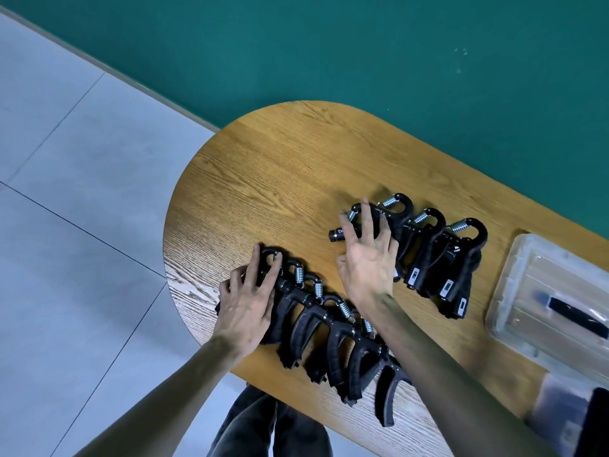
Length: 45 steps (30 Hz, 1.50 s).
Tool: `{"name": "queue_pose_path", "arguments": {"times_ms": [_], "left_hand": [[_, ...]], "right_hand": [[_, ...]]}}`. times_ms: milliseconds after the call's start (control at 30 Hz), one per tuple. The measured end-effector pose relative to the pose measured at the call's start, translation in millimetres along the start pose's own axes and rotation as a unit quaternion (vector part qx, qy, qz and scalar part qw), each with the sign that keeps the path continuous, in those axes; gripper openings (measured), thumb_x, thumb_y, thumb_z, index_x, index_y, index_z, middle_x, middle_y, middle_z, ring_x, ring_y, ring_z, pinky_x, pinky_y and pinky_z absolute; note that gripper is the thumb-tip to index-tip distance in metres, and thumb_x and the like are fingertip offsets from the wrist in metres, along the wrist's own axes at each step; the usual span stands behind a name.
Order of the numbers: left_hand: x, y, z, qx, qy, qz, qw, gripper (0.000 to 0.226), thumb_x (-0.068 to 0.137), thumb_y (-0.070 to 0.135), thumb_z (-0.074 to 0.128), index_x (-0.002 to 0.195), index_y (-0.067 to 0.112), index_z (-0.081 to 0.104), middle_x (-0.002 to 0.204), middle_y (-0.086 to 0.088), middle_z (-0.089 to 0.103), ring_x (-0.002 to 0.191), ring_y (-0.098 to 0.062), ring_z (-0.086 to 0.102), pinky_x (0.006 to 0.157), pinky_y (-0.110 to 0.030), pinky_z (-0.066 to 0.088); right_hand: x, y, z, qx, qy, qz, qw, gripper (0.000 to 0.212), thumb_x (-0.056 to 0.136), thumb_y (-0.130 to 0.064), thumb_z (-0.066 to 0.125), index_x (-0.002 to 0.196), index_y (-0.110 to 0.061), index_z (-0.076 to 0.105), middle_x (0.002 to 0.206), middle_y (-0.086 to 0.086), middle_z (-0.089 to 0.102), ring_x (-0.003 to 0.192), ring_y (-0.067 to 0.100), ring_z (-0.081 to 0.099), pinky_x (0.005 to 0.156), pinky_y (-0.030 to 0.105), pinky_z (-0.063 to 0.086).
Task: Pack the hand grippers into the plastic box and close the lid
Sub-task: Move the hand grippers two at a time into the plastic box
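Dark trousers (263, 423) show at the bottom centre, below the rounded edge of the wooden counter (263, 166). Just above, a near row of hand grippers (339, 344) runs diagonally from centre left to lower right; the left hand (247, 301) lies flat on its leftmost one, fingers (252, 268) spread, not closed. Farther up, the right hand (367, 258) rests with splayed fingers (365, 219) on the left end of a far row of hand grippers (435, 255). At the right edge sits the clear plastic box (514, 278), lid on. Behind are a green wall (329, 44) and grey floor (66, 159).
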<state>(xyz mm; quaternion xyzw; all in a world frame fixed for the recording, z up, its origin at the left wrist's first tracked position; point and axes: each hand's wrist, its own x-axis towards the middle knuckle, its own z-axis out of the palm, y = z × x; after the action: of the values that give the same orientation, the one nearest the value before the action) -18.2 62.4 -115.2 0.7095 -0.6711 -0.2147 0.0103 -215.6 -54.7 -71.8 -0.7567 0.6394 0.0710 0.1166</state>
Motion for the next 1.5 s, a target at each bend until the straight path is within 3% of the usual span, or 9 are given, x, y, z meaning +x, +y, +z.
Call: {"name": "queue_pose_path", "arguments": {"times_ms": [133,300,400,500,667,867,1000,1267,1500], "left_hand": [[-5.6,11.4,-16.9,0.031,0.014,-0.007,0.999,0.102,0.088,0.014,0.068,0.160,0.032,-0.002,0.168,-0.018,0.001,0.111,-0.036,0.047,0.088,-0.057,0.048],[-2.2,35.9,-48.1,0.036,0.027,0.000,0.999,0.103,0.091,0.018,0.064,0.159,0.037,-0.011,0.168,-0.014,-0.010,0.113,-0.032,0.040,0.093,-0.052,0.040],[3.5,60.5,-64.8,0.025,0.056,0.015,0.998,0.096,0.091,0.018,0.064,0.161,0.035,0.001,0.168,-0.017,-0.002,0.100,-0.028,0.038,0.083,-0.045,0.037],[3.7,94.7,-77.6,0.029,0.089,0.019,0.995,0.075,0.097,0.026,0.059,0.160,0.033,0.019,0.166,-0.019,0.014,0.090,-0.026,0.037,0.074,-0.041,0.032],[-22.3,162.5,-83.8,0.016,0.087,0.041,0.995,0.066,0.104,0.030,0.045,0.161,0.035,0.011,0.168,-0.017,0.002,0.100,-0.028,0.037,0.087,-0.046,0.033],[-56.2,252.0,-68.8,-0.001,0.095,0.108,0.990,0.061,0.099,0.028,0.054,0.156,0.031,0.032,0.165,-0.018,0.019,0.094,-0.030,0.042,0.080,-0.045,0.036],[-83.3,322.6,-49.9,-0.016,0.106,0.127,0.986,0.061,0.100,0.027,0.053,0.157,0.030,0.031,0.165,-0.016,0.020,0.099,-0.031,0.041,0.080,-0.043,0.034],[-142.6,474.7,-11.4,0.011,0.116,0.222,0.968,0.066,0.100,0.026,0.053,0.159,0.031,0.023,0.167,-0.016,0.012,0.100,-0.031,0.041,0.087,-0.046,0.038],[-185.2,565.1,32.7,0.077,0.104,0.226,0.966,0.068,0.096,0.024,0.056,0.158,0.026,0.028,0.163,-0.026,0.020,0.102,-0.038,0.046,0.086,-0.049,0.041]], "right_hand": [[-32.1,4.9,-18.1,-0.001,-0.001,0.004,1.000,0.089,0.081,-0.009,0.067,0.157,-0.026,0.024,0.168,0.012,-0.001,0.146,0.046,0.022,0.105,0.057,0.040],[-74.4,13.8,-47.4,-0.008,0.014,0.019,1.000,0.085,0.081,-0.011,0.066,0.156,-0.026,0.028,0.168,0.012,0.000,0.145,0.046,0.025,0.105,0.055,0.040],[-97.3,21.9,-64.9,-0.002,0.039,0.041,0.998,0.085,0.075,-0.007,0.068,0.152,-0.024,0.036,0.166,0.013,0.012,0.141,0.047,0.032,0.100,0.057,0.045],[-117.8,37.4,-78.6,-0.010,0.054,0.057,0.997,0.085,0.074,-0.008,0.069,0.152,-0.025,0.037,0.166,0.012,0.015,0.141,0.046,0.033,0.099,0.057,0.045],[-160.1,74.3,-100.4,0.000,0.085,0.094,0.992,0.085,0.071,-0.007,0.072,0.150,-0.023,0.042,0.165,0.012,0.021,0.138,0.048,0.036,0.090,0.057,0.048],[-221.5,155.9,-120.1,0.002,0.118,0.120,0.986,0.085,0.075,-0.008,0.070,0.152,-0.023,0.037,0.166,0.011,0.016,0.142,0.046,0.030,0.094,0.059,0.046],[-268.7,215.0,-120.3,0.010,0.136,0.149,0.979,0.087,0.075,-0.011,0.070,0.154,-0.021,0.035,0.165,0.015,0.018,0.143,0.046,0.029,0.100,0.060,0.043],[-365.2,333.1,-117.4,0.030,0.149,0.210,0.966,0.083,0.073,-0.013,0.069,0.151,-0.016,0.039,0.164,0.019,0.020,0.140,0.043,0.032,0.093,0.055,0.045],[-426.2,412.7,-99.9,0.069,0.146,0.258,0.952,0.087,0.066,-0.008,0.073,0.148,-0.015,0.043,0.162,0.021,0.024,0.139,0.043,0.032,0.090,0.055,0.046]]}}
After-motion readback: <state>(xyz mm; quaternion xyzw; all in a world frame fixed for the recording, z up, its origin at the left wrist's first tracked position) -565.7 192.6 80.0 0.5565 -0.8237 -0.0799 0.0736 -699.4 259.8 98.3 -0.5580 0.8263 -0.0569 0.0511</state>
